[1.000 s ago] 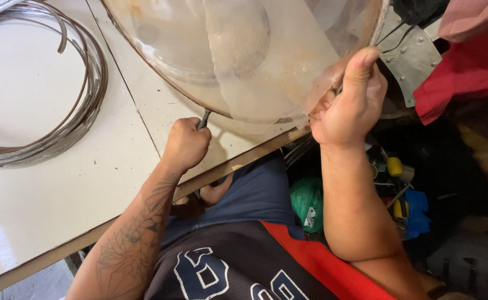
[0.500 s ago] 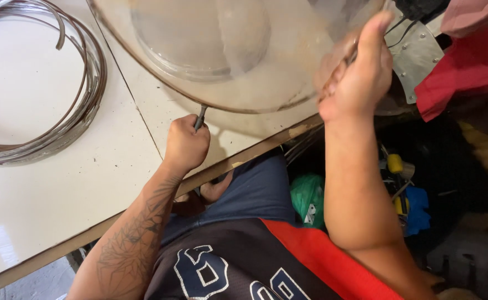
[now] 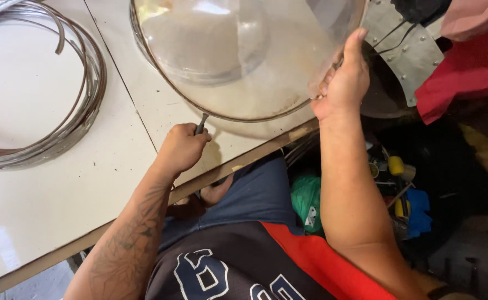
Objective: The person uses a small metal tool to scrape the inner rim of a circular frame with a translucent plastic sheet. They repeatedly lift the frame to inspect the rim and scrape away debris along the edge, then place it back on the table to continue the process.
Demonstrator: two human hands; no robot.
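Now, right hand (image 3: 344,83) gripping clear rounded dome (image 3: 244,55); left hand (image 3: 182,147) fisted around thin dark tool (image 3: 201,123).

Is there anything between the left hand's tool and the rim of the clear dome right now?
Nothing visible does. The left hand grips a thin dark tool whose tip points up at the clear dome, just below its lower rim; only bare white table lies between. The right hand holds the dome's right edge, away from that gap.
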